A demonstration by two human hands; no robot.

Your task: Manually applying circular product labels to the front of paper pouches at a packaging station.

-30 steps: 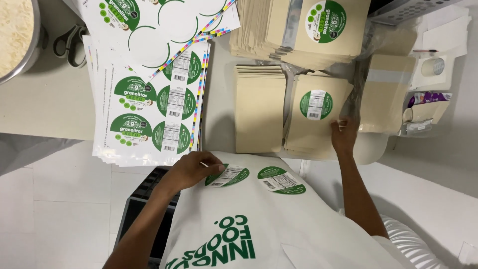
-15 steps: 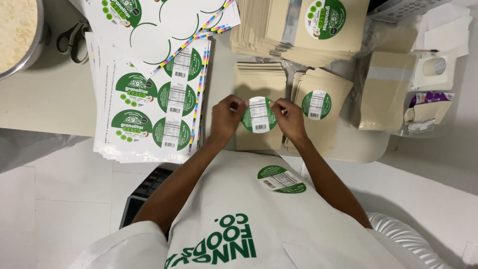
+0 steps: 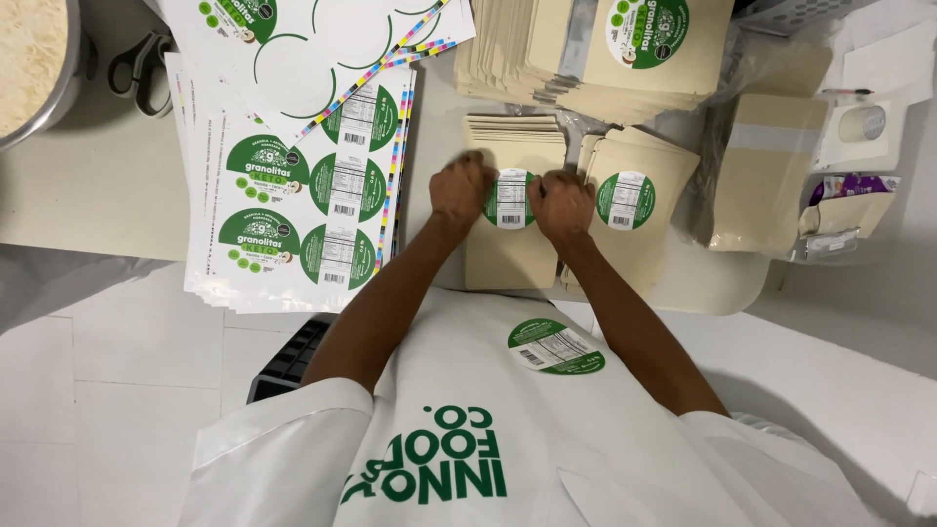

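Kraft-paper pouch (image 3: 508, 256) lies flat on the table (image 3: 98, 185), top of a small stack, and a round green label (image 3: 510, 198) is being pressed onto it. Label is pinched at its edges, left hand (image 3: 461, 190) and right hand (image 3: 563, 203) both curled closed over it. Step judged as sticking-down; smoothing flat without creases is called for next, beside the labelled pouch (image 3: 630, 210)

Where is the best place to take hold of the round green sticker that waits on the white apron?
Take the round green sticker at its lower right rim, coming from the right hand side. It seems stuck by only part of its back to the apron, flat and thin, so a pinch of the edge with fingertips probably peels it cleanly.
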